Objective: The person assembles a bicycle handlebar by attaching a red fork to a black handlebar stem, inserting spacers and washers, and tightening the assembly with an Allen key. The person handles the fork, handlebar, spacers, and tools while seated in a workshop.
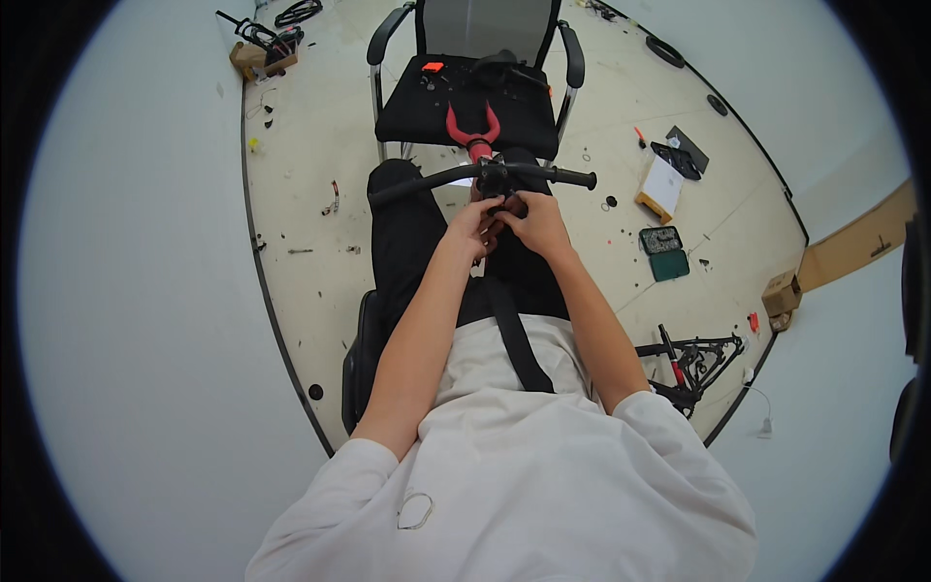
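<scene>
A black bicycle handlebar (433, 180) lies crosswise above my lap, with a black stem (496, 176) at its middle. Beyond the stem, a red bicycle fork (473, 135) points its two prongs at the chair. My left hand (473, 229) has its fingers curled at the near side of the stem. Close beside it, my right hand (535, 222) is closed in a pinch at the same spot. The fingertips of both hands meet there, and any small part between them is hidden.
A black office chair (402, 114) faces me, with loose parts on its seat. On the floor to the right are an open green case (667, 265), a white box (660, 188) and a black bike frame (693, 361). Small parts lie scattered around, including a red-handled piece (335, 198) at left.
</scene>
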Motion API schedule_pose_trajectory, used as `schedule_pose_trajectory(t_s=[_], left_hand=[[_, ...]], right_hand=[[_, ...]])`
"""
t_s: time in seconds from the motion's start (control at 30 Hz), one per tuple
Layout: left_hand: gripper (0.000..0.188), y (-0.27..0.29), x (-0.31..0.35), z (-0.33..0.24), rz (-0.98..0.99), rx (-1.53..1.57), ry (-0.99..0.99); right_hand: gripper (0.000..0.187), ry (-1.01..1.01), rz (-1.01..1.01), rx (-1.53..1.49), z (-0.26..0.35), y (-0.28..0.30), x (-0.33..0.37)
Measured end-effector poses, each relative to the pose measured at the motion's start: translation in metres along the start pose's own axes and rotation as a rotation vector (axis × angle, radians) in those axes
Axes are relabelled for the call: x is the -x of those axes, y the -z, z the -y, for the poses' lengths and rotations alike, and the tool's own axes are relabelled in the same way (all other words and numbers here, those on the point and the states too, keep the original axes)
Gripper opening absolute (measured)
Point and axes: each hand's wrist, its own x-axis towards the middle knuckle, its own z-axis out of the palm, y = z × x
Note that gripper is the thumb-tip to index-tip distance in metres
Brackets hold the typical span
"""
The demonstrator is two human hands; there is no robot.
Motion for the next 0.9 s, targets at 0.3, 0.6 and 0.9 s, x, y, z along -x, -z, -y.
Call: schedule_pose_trajectory(t_s=[0.3, 0.6, 0.9], left_hand=[[0.016, 0.019, -0.002, -0.004, 0.228, 0.086, -0.021], [0.013, 0.011, -0.002, 0.002, 0.073, 0.152, 0.076], [0.012, 0.014, 0.003, -0.002, 0.154, 0.074, 0.018]], right_hand=[[0.025, -0.216, 0.206, 0.069, -0.008, -0.002, -0.011], [0.023, 0.043, 0.028, 0.038, -0.002, -0.002, -0.006], [0.026, -0.220, 0.179, 0.081, 0.001, 0.002, -0.006]])
